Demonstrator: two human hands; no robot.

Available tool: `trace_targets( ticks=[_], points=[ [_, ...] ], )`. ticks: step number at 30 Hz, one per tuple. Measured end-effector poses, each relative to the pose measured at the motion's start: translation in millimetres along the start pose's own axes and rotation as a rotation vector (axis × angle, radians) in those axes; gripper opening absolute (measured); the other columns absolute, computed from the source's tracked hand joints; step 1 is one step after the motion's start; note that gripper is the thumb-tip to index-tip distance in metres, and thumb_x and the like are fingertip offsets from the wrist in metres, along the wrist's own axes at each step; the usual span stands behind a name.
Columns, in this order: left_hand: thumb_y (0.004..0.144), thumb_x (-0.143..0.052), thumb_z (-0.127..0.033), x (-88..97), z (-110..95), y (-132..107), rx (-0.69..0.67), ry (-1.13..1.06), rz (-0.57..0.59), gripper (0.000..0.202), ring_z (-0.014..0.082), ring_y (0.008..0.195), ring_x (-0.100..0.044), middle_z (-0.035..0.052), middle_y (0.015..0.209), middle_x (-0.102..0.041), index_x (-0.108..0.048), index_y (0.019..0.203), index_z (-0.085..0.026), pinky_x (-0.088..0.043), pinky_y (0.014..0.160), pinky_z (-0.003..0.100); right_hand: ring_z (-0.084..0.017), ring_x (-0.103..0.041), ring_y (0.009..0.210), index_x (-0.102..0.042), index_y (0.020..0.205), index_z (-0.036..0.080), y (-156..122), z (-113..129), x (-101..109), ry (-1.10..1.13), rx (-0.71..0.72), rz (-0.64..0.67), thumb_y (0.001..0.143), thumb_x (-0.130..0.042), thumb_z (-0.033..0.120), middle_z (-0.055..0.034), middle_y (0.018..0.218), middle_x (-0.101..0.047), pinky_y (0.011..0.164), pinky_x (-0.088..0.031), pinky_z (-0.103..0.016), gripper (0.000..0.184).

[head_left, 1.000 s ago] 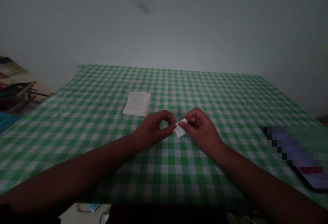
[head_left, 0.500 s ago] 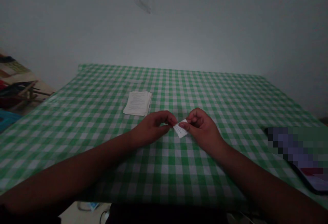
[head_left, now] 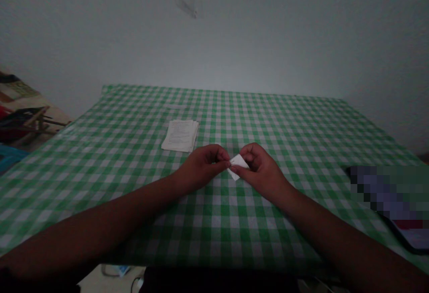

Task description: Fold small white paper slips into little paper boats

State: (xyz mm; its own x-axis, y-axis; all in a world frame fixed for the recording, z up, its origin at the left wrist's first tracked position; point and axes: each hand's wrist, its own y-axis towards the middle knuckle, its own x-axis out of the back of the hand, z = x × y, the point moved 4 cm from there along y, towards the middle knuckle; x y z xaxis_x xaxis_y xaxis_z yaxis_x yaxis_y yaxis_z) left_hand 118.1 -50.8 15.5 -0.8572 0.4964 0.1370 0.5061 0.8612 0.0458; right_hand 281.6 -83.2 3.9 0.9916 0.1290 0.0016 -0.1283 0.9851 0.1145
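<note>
A small folded piece of white paper point(head_left: 240, 162) is held just above the tablecloth, between my two hands. My left hand point(head_left: 204, 165) pinches its left corner with thumb and fingertips. From the other side, my right hand point(head_left: 263, 165) grips it, the thumb lying across its front face and the fingers behind. The paper's upper face looks mostly blank, with a small dark mark near the left thumb. Part of it is hidden by the thumbs.
A stack of printed paper sheets point(head_left: 181, 136) lies beyond my left hand on the green checked tablecloth point(head_left: 268, 119). At the right edge rests a phone-like device point(head_left: 402, 235), mostly pixelated. A wall point(head_left: 234, 38) stands behind the table. Blue plastic point(head_left: 11, 156) shows at the far left.
The left thumb has closed onto the paper's left corner, and the right thumb has slid left. The face with printed lines has given way to a mostly blank one.
</note>
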Motion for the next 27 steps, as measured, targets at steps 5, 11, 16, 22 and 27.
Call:
trace_targets(
  ticks=[5,11,16,22,27],
  points=[
    [0.078,-0.07,-0.03,-2.2,2,0,0.004,-0.044,0.004,0.017,0.0116,0.072,-0.057,-0.0006,0.077,-0.06,-0.062,0.083,-0.015,-0.046,0.069,0.026,-0.012,-0.057,0.064,-0.049,0.093,0.025,-2,0,-2,0.059,-0.05,-0.005,0.076,-0.075,0.025,0.0066,0.072,-0.061,0.058,-0.042,-0.026,0.032],
    [0.082,-0.068,-0.03,-4.9,-4,-3,-0.055,0.077,0.038,0.015,0.0126,0.076,-0.056,0.0007,0.08,-0.061,-0.062,0.084,-0.016,-0.046,0.07,0.027,-0.009,-0.049,0.054,-0.05,0.086,0.024,-2,5,-3,0.169,-0.063,-0.022,0.07,-0.078,0.022,0.0105,0.061,-0.052,0.053,-0.038,-0.024,0.033],
    [0.085,-0.063,-0.027,-9.6,-6,-5,-0.09,0.087,0.084,0.013,0.0133,0.078,-0.056,0.0009,0.083,-0.06,-0.059,0.091,-0.016,-0.048,0.073,0.029,-0.009,-0.049,0.056,-0.051,0.089,0.024,-1,2,-2,0.121,-0.074,0.006,0.072,-0.076,0.019,0.0106,0.063,-0.052,0.053,-0.037,-0.023,0.032],
    [0.086,-0.061,-0.028,-2.8,1,1,-0.098,0.077,0.065,0.013,0.0144,0.081,-0.057,0.0016,0.086,-0.061,-0.061,0.093,-0.017,-0.047,0.075,0.029,-0.012,-0.058,0.066,-0.053,0.096,0.025,3,-4,1,0.057,-0.041,0.068,0.077,-0.073,0.022,0.0066,0.074,-0.062,0.059,-0.042,-0.026,0.028],
    [0.085,-0.063,-0.029,4.9,3,5,-0.091,0.053,0.032,0.014,0.0142,0.08,-0.056,0.0011,0.085,-0.06,-0.06,0.092,-0.018,-0.046,0.074,0.028,-0.012,-0.056,0.064,-0.056,0.093,0.024,6,-5,5,0.04,-0.056,0.008,0.076,-0.073,0.023,0.0062,0.072,-0.06,0.059,-0.042,-0.027,0.024]
  ],
)
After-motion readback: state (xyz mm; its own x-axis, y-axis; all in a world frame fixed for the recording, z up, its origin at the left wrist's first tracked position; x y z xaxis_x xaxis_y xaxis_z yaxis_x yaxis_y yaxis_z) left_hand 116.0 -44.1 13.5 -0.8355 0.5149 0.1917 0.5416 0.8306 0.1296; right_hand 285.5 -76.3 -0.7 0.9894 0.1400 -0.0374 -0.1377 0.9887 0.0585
